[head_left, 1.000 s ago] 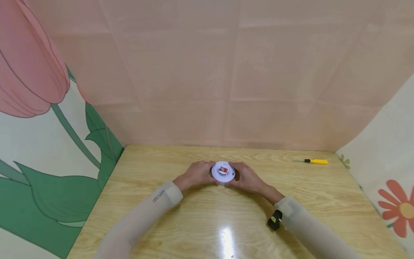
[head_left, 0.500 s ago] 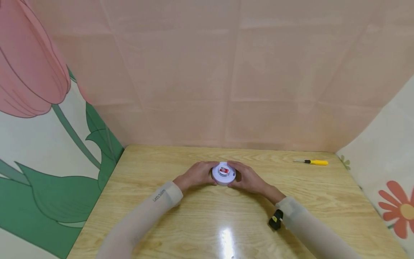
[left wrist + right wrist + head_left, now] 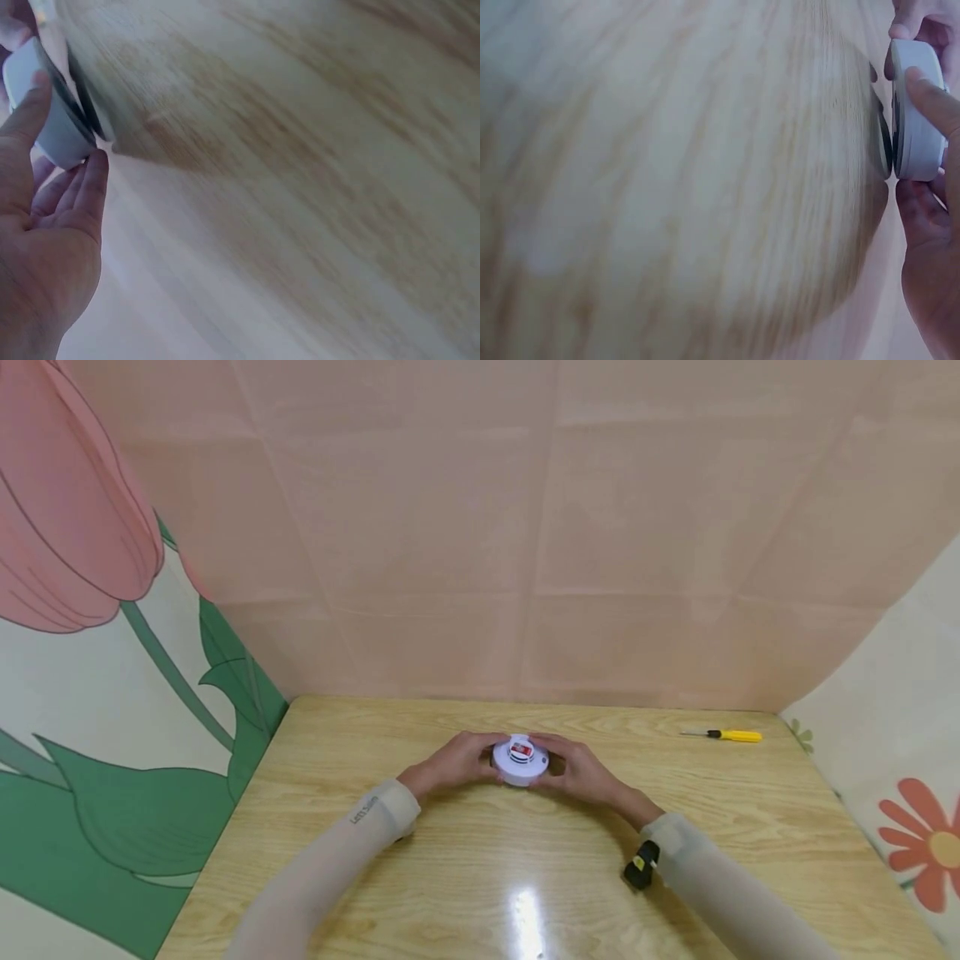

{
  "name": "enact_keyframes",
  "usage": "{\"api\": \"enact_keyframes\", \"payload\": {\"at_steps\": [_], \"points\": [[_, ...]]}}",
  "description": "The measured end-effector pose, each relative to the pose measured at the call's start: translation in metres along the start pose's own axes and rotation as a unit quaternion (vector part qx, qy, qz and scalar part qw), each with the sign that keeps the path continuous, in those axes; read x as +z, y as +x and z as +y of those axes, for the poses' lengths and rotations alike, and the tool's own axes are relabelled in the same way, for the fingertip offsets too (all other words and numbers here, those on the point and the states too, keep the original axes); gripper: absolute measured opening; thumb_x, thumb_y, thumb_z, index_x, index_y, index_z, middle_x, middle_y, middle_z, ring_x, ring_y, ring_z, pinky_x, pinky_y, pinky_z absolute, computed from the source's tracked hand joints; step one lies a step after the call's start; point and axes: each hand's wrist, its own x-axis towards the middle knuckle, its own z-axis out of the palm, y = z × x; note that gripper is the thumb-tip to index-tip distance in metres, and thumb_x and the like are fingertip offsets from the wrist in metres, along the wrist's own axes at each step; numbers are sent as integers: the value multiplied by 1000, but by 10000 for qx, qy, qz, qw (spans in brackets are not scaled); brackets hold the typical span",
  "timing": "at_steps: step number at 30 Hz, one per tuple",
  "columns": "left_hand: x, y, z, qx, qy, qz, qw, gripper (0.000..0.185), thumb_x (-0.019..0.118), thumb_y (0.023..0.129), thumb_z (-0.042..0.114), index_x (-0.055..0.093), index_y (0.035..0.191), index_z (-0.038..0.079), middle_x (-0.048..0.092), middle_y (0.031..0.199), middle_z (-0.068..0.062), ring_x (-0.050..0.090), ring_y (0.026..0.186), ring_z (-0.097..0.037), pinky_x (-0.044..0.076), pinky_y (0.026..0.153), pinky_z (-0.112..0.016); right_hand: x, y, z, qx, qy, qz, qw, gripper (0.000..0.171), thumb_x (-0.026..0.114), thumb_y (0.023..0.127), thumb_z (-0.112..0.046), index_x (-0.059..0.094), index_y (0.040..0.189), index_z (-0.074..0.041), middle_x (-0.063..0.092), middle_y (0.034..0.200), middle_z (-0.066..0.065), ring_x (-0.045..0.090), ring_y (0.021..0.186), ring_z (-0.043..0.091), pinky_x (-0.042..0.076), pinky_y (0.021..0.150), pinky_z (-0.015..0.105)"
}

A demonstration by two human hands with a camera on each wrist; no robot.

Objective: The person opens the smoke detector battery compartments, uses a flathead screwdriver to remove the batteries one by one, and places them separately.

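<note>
A round white smoke detector [image 3: 521, 767] with a red-and-white label on its raised centre is held between both hands near the back of the table. My left hand [image 3: 454, 763] grips its left side, thumb on the near side and fingers around the far side. From the right, my right hand [image 3: 583, 771] grips the opposite side in the same manner. The left wrist view shows the detector's side wall [image 3: 60, 124] under the left thumb. In the right wrist view, the right thumb presses the detector's wall [image 3: 919, 131], and its underside sits close to the tabletop.
A screwdriver [image 3: 731, 735] with a yellow handle lies at the back right of the glossy wooden table [image 3: 480, 877]. A pink cloth backdrop [image 3: 525, 527] rises behind the table, and flower-printed panels stand at both sides.
The smoke detector has shifted slightly to the right and its face has tilted, so more of its near side wall shows. Both hands keep their grip; the screwdriver lies unmoved.
</note>
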Motion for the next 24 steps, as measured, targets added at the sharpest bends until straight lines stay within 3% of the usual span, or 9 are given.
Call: {"api": "enact_keyframes", "payload": {"at_steps": [4,12,18,24], "points": [[0,0,-2,153,-374,-40,9992,71,85,90,19,55,152,3,59,152,-14,58,139,-24,47,115,-31,0,-1,3,70,122,15,9999,78,92,84,-29,58,150,-3,59,152,16,56,139,40,43,116,60],[1,-1,-1,94,-396,-24,9992,78,89,85,17,54,152,1,58,153,-17,60,137,-25,49,111,-26,1,-4,1,488,1510,-19,9873,73,88,88,-15,55,151,-1,55,155,21,58,137,40,51,110,47],[-1,-1,5,21,-329,73,9994,73,87,86,14,56,151,2,60,150,-16,63,134,-24,52,108,-27,3,-6,2,591,1651,43,9845,69,85,91,-13,55,152,-1,56,153,22,61,133,39,54,106,41],[-1,-2,5,-51,-654,119,9978,71,85,87,13,56,151,2,61,149,-16,65,130,-24,54,105,-24,2,-7,-1,622,1879,194,9800,68,85,90,-12,56,150,0,58,151,22,60,134,40,54,107,38]]}}
